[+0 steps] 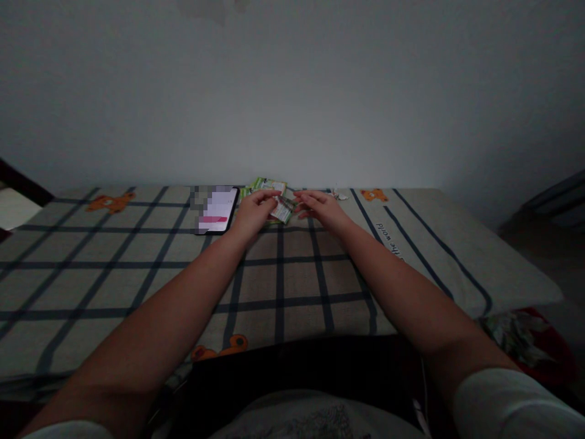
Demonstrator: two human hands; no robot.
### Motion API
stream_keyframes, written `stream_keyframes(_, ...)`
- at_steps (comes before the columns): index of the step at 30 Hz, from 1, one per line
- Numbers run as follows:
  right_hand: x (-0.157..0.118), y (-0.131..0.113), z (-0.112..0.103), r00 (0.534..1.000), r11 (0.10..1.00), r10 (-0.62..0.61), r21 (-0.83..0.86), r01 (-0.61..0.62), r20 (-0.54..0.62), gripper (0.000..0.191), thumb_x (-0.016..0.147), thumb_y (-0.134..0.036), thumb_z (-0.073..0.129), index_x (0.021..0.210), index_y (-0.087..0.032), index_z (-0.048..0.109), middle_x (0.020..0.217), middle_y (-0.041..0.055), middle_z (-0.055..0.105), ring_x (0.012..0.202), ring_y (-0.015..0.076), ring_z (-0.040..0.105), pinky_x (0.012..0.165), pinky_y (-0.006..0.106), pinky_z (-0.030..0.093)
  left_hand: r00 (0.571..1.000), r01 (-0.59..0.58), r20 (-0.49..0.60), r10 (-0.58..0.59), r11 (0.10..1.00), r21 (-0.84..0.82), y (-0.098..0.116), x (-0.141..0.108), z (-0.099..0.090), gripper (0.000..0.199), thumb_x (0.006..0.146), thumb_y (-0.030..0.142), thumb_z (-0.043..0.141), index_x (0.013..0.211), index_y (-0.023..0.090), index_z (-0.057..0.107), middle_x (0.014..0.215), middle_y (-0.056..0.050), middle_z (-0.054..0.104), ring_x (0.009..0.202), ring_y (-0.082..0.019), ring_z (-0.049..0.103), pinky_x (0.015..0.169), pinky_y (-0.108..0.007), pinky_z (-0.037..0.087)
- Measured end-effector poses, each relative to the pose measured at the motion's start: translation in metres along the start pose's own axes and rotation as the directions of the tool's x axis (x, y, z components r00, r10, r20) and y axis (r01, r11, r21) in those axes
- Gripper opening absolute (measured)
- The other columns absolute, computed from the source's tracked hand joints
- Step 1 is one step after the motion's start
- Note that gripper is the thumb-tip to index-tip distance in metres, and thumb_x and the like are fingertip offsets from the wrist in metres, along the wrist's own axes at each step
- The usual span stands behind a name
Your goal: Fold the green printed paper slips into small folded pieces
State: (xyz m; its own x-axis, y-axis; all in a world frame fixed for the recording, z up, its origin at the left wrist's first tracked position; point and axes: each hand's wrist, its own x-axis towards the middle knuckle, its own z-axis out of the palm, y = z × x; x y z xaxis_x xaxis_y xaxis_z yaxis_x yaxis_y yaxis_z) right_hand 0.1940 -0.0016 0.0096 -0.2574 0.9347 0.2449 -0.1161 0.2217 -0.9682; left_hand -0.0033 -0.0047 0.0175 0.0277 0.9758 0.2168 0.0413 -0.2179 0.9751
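Observation:
In the head view my left hand [255, 212] pinches a small green-and-white printed packet [284, 211] between thumb and fingers, low over the cloth. My right hand [322, 208] is just right of the packet, its fingers apart and pointing toward it; no object shows between them. More green packets [270, 185] lie in a loose pile behind and beneath my left hand, partly covered by it. The print on them is too small to read.
A phone [218, 210] with a lit screen lies left of my left hand. Small white scraps [339, 194] are beyond my right hand. A checked cloth [297, 280] covers the table, which meets a wall [292, 97]. A red container [555, 350] with wrappers stands low right.

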Motion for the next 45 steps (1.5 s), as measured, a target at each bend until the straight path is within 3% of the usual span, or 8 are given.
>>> stream_keyframes(9,0.0,-0.001,0.0,0.999,0.996,-0.034,-0.08,0.031,-0.025,0.047,0.073,-0.063,0.073,0.097,-0.022,0.077,0.095,0.006,0.075,0.087,0.0177,0.069,0.075,0.032,0.059,0.999,0.05,-0.013,-0.051,0.997,-0.06,-0.003,0.002,0.0,0.028,0.069,0.03,0.069,0.094,0.018,0.073,0.091,-0.004,0.072,0.076,-0.017,0.065,0.063,-0.027,0.053)
stream_keyframes(15,0.003,0.007,-0.002,0.997,0.987,-0.081,-0.14,0.077,-0.021,0.036,0.074,-0.049,0.077,0.098,-0.022,0.077,0.096,0.0047,0.076,0.081,0.0159,0.068,0.07,0.03,0.058,0.999,0.037,0.005,-0.037,0.998,-0.041,-0.002,0.0,0.001,0.032,0.064,0.037,0.079,0.089,0.017,0.074,0.083,-0.004,0.071,0.067,-0.014,0.062,0.057,-0.024,0.048)
stream_keyframes(24,0.009,0.015,-0.005,0.999,0.985,0.025,-0.17,-0.019,0.032,0.029,0.076,-0.044,0.074,0.091,-0.02,0.077,0.092,0.0037,0.075,0.077,0.015,0.067,0.067,0.029,0.058,0.995,0.058,0.088,-0.052,0.996,-0.066,-0.001,-0.002,0.004,0.031,0.064,0.035,0.078,0.086,0.015,0.072,0.074,-0.002,0.068,0.061,-0.013,0.057,0.059,-0.025,0.043)
stream_keyframes(26,0.009,0.014,-0.004,0.996,0.987,0.072,-0.144,-0.065,0.048,0.027,0.075,-0.045,0.075,0.082,-0.019,0.076,0.081,0.0024,0.074,0.071,0.0136,0.067,0.068,0.028,0.058,0.997,0.001,0.078,-0.002,1.0,0.009,-0.001,-0.001,0.003,0.031,0.068,0.036,0.077,0.09,0.015,0.072,0.077,-0.003,0.069,0.065,-0.014,0.059,0.064,-0.027,0.046)
stream_keyframes(29,0.008,0.012,-0.002,0.991,0.987,0.124,-0.105,-0.118,0.051,0.027,0.072,-0.044,0.077,0.073,-0.018,0.074,0.069,0.0012,0.073,0.065,0.0127,0.067,0.069,0.027,0.057,0.978,-0.208,0.034,0.206,0.94,0.27,0.0,-0.001,-0.002,0.026,0.071,0.033,0.076,0.091,0.016,0.072,0.084,-0.004,0.069,0.073,-0.016,0.061,0.072,-0.03,0.049)
stream_keyframes(31,0.007,0.01,0.0,0.989,0.986,0.139,-0.098,-0.135,0.042,0.027,0.071,-0.044,0.078,0.069,-0.018,0.072,0.067,0.0014,0.073,0.063,0.0126,0.067,0.069,0.026,0.057,0.938,-0.339,0.08,0.339,0.839,0.427,0.002,-0.003,-0.004,0.019,0.075,0.033,0.073,0.086,0.016,0.073,0.087,-0.005,0.07,0.079,-0.018,0.062,0.075,-0.03,0.049)
stream_keyframes(34,0.005,0.006,0.002,0.991,0.986,0.134,-0.107,-0.131,0.017,0.031,0.072,-0.047,0.078,0.066,-0.017,0.07,0.066,0.0019,0.072,0.062,0.0128,0.067,0.069,0.027,0.057,0.895,-0.441,0.188,0.404,0.742,0.505,0.006,-0.007,-0.005,0.021,0.083,0.036,0.065,0.087,0.018,0.076,0.092,-0.006,0.073,0.085,-0.019,0.065,0.076,-0.03,0.05)
stream_keyframes(45,0.0,0.0,0.003,0.999,0.966,-0.004,-0.26,0.012,0.032,0.035,0.074,-0.052,0.075,0.076,-0.017,0.075,0.072,0.0041,0.074,0.068,0.0152,0.067,0.073,0.03,0.054,0.946,-0.324,0.167,0.278,0.788,0.524,0.004,-0.014,0.001,0.048,0.074,0.055,0.074,0.103,0.016,0.076,0.094,-0.01,0.076,0.081,-0.022,0.069,0.073,-0.031,0.053)
